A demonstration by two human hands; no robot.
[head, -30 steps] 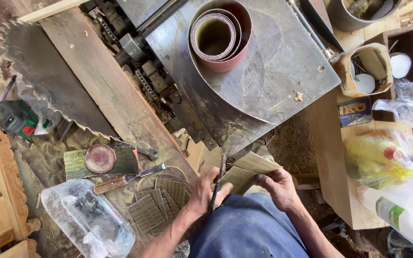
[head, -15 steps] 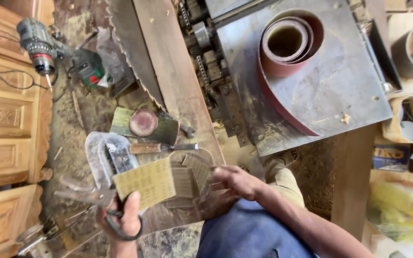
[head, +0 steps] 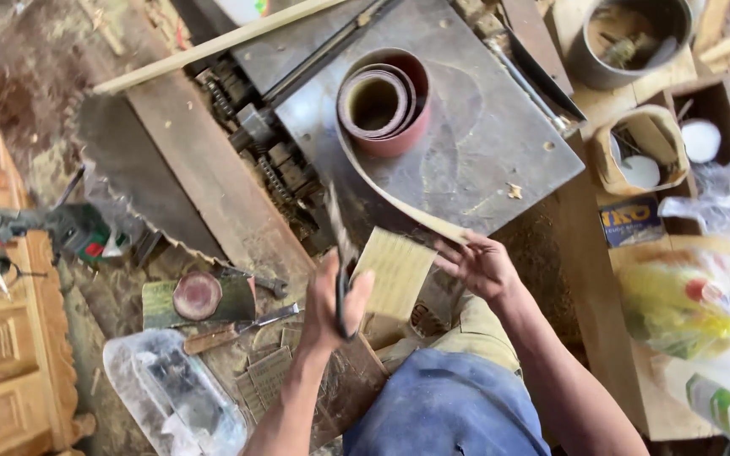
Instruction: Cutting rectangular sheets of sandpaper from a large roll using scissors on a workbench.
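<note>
My left hand (head: 331,304) grips dark scissors (head: 342,262) with blades pointing up, and holds a cut tan sandpaper piece (head: 399,272) against them. My right hand (head: 482,266) pinches the loose end of the sandpaper strip (head: 382,196), which uncoils from a reddish sandpaper roll (head: 384,101) on the grey metal machine table (head: 483,143). My blue-clad knee (head: 449,405) is below the hands.
A large circular saw blade (head: 137,181) lies on a plank at left. A chisel (head: 230,329), a small round red tin (head: 197,295), a clear plastic container (head: 171,397) and a green drill (head: 10,232) sit lower left. Plastic bags (head: 694,312) and boxes lie right.
My left hand with scissors and sandpaper piece has swung from low left up toward the centre. My right hand has reached up and taken the strip's end. The camera view has shifted.
</note>
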